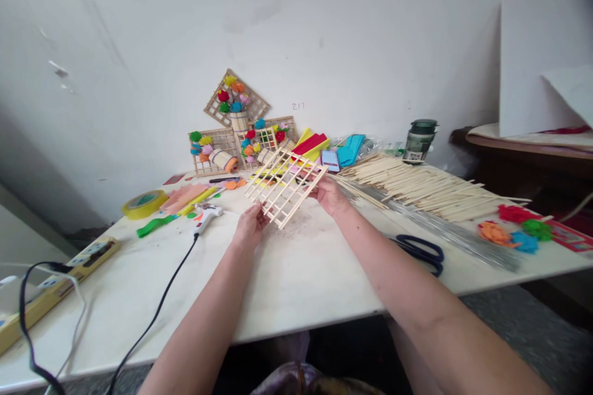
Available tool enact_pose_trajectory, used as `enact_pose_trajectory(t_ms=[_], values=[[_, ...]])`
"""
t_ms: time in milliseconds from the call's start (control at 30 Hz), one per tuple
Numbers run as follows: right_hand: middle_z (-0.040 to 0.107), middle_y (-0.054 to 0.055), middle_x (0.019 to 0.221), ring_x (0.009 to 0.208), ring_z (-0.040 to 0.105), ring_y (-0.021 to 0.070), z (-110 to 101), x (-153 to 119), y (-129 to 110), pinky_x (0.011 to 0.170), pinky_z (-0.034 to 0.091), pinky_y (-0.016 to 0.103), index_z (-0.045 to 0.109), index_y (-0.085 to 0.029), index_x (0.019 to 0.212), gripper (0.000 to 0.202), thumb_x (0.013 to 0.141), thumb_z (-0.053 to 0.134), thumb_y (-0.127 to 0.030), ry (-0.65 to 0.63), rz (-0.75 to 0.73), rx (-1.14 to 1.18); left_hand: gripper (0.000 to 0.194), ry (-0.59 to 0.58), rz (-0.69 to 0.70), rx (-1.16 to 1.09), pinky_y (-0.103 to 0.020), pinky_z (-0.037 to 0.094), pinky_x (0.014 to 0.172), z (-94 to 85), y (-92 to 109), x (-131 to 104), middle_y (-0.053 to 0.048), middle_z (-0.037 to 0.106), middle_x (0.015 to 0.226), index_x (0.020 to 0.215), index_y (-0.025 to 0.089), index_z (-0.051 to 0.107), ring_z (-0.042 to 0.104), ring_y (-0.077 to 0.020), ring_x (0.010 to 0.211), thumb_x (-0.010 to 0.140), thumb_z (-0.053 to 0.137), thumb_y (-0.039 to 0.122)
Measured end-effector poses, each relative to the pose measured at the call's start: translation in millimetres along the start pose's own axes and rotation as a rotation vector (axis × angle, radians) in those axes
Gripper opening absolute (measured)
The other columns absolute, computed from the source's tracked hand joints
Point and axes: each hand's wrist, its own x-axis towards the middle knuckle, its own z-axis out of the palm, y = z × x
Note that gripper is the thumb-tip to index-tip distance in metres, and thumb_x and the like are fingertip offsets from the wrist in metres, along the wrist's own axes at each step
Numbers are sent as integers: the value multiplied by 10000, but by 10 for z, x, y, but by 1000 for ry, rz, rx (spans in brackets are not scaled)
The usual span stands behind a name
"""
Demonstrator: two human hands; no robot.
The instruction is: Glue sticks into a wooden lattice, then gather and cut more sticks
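Scuffed white wall (370, 24) — grey floor (523, 315)

The grid (286, 186) is matt bare wood, and the sticks (417, 188) at three o'clock from it look like the same unvarnished wood. At nine o'clock the tape (148, 207) is smooth, glossy plastic, and at eight the glue gun (209, 216) is smooth plastic. The sheets (310, 146) at one o'clock look like matt paper, while the table (315, 284) has a smooth, faint sheen.

Wooden lattice (286, 188); hands (251, 225) at edges
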Motion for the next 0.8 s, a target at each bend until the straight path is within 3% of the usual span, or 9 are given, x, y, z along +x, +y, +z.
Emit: enact_pose_trajectory(t_ms=[300, 533, 800], values=[[680, 24, 866, 738, 622, 151, -1, -12, 2, 645, 514, 295, 632, -173, 870, 238, 638, 590, -135, -27, -7, 117, 109, 30, -20, -4, -185, 510, 508, 18, 21, -13, -32, 644, 705, 804, 109, 576, 632, -96, 567, 833, 477, 144], [666, -8, 755, 635, 605, 121, 1, -3, 0, 615, 507, 276, 621, -173, 804, 179, 629, 629, -140, 12, -5, 100, 120, 53, -33, 4, -188, 506, 501, 31, 31, -16, -32, 641, 711, 796, 106, 583, 631, -95, 566, 834, 475, 142], [674, 14, 773, 657, 606, 136, -2, 16, 22, 608, 507, 292, 624, -162, 752, 153, 607, 654, -126, 70, 5, 40, 152, 38, -46, 1, -192, 513, 538, 20, 39, -13, -46, 654, 701, 795, 103, 596, 633, -98, 580, 840, 455, 137]])
